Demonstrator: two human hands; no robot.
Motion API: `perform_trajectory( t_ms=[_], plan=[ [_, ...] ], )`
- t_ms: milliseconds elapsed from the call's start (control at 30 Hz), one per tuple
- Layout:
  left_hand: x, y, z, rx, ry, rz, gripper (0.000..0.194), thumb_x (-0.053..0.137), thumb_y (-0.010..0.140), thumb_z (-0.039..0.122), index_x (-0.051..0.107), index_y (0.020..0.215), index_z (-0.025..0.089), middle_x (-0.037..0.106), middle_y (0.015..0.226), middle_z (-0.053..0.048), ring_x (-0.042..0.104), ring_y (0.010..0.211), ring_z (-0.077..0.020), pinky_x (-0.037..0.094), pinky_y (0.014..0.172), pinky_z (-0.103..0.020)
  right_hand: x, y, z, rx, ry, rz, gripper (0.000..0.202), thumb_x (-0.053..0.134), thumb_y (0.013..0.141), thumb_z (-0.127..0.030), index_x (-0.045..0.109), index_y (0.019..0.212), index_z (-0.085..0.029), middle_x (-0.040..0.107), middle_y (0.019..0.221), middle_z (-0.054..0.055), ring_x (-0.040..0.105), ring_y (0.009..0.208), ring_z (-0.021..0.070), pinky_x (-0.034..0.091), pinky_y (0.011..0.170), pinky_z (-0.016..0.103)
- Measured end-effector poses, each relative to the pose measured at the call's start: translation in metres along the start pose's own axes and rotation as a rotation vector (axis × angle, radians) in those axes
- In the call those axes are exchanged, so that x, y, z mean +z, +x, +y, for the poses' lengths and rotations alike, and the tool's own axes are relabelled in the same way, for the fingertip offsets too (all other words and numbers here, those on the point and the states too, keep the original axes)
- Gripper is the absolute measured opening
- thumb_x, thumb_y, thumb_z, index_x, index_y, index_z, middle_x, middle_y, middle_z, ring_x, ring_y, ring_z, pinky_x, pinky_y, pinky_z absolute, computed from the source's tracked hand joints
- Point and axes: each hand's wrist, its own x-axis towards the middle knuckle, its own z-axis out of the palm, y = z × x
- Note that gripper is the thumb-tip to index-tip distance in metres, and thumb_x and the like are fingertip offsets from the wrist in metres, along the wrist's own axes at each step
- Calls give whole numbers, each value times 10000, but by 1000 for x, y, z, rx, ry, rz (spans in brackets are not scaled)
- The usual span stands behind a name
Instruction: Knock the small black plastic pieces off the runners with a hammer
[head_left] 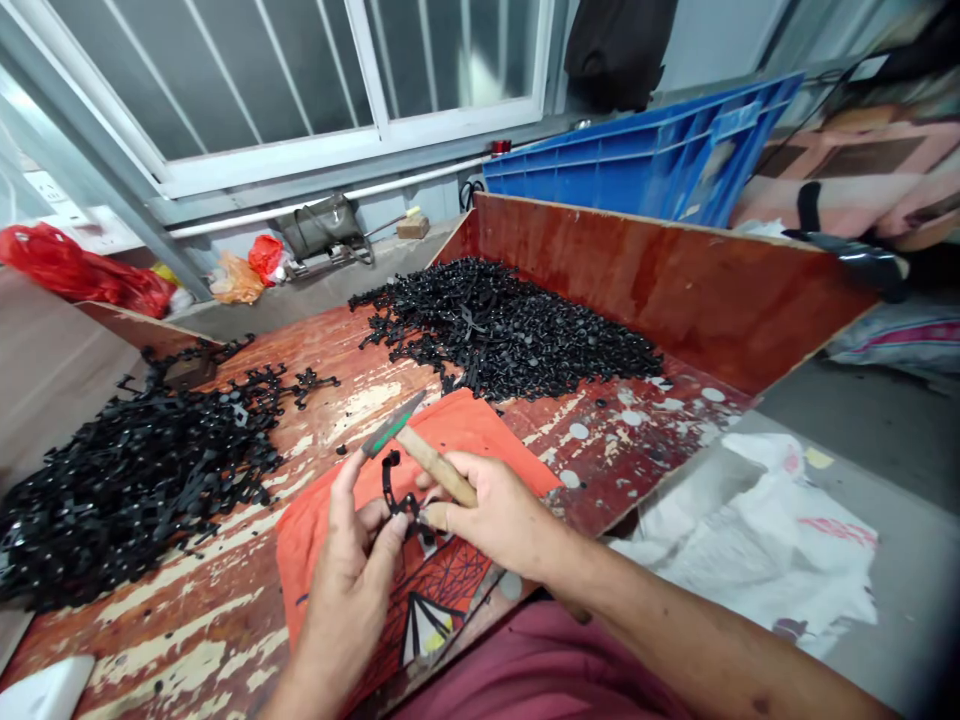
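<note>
My left hand point(356, 545), low in the centre, pinches a small black part point(405, 508) with several arms between thumb and fingers. Its index finger reaches up to the head of a small hammer. My right hand point(487, 510) is closed round the wooden handle of the hammer point(435, 465), whose dark and green head points up and to the right. The right fingertips are close beside the black part, so contact there is unclear. Both hands are above an orange cloth point(480, 425) with a dark line print, laid on the worn red table point(202, 585).
A large heap of black parts point(510, 330) lies at the back, another heap point(135, 480) at the left. A reddish board point(637, 270) walls the table's back right, before a blue crate point(622, 160). A white sack point(757, 530) lies at the right.
</note>
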Motion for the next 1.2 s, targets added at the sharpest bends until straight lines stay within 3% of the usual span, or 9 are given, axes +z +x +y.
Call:
perform_trajectory(
  t_ms=[100,167,267,400,833,1200],
  plan=[
    [-22,29,1,-52,12,-4,501,559,894,405,476,1371,278,439,675,55,445,615,-129,364,593,-227,-18,4,6,-46,-171,87,95,604,839,-258,626,909,-198,568,721,-44,499,631,121,396,599,234],
    [-36,52,-3,-88,-10,-19,406,612,846,448,605,1183,221,483,692,48,418,581,-106,321,546,-215,-33,3,13,-76,-328,161,89,587,865,-260,633,917,-204,574,728,-39,513,656,133,393,626,246],
    [-46,81,-17,-145,-94,-52,397,742,710,449,624,971,174,487,608,73,365,475,-68,242,472,-198,-50,-3,29,-57,-449,157,104,562,891,-269,645,922,-215,593,720,-33,537,655,146,382,611,246],
    [-41,102,-29,-224,-174,-87,431,793,625,406,594,927,173,466,526,108,358,372,-47,232,415,-181,-56,-11,45,-5,-596,153,98,561,894,-286,645,896,-236,594,678,-36,547,614,150,349,569,246],
    [-31,114,-47,-247,-205,-180,440,758,664,441,612,962,153,542,525,77,381,305,-33,264,327,-138,-57,-9,42,43,-653,108,138,549,906,-336,661,944,-265,645,708,-29,600,636,166,349,565,256],
    [-33,111,-35,-317,-304,-158,514,832,572,403,613,949,130,555,492,76,402,306,-39,309,335,-147,-59,-10,39,33,-680,40,212,463,970,-357,643,936,-251,672,782,-8,615,693,177,362,587,260]
  ],
)
